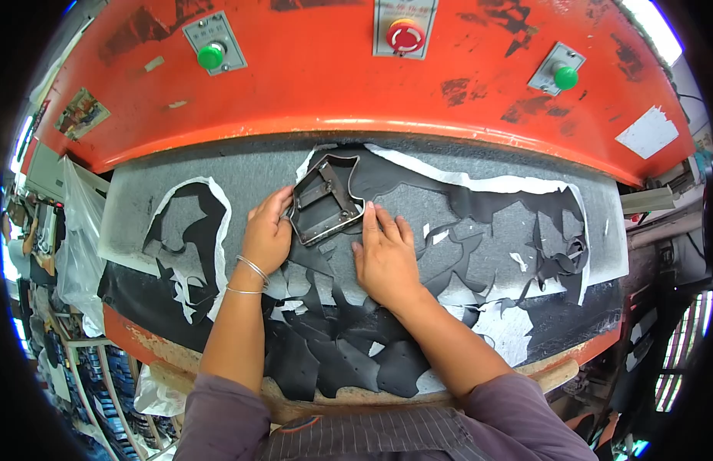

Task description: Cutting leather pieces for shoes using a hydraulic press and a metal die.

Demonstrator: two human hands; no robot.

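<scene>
A steel cutting die (342, 194), an open frame with crossbars inside, lies on a dark leather sheet (383, 175) at the middle of the grey cutting board. My left hand (266, 237) grips the die's left side, with two bracelets on the wrist. At its lower right edge, the fingertips of my right hand (388, 257) press in, so the die sits between both hands. Cut dark leather pieces (345, 365) lie in an overlapping pile between my forearms.
An orange-red press (295, 92) rises behind the board, carrying a green button (210, 55), a red stop button (405, 35) and another green button (565, 77). Leather offcuts (218, 223) with white edges lie left; more scraps (560, 257) lie right. Clear plastic sheeting (78, 238) hangs at left.
</scene>
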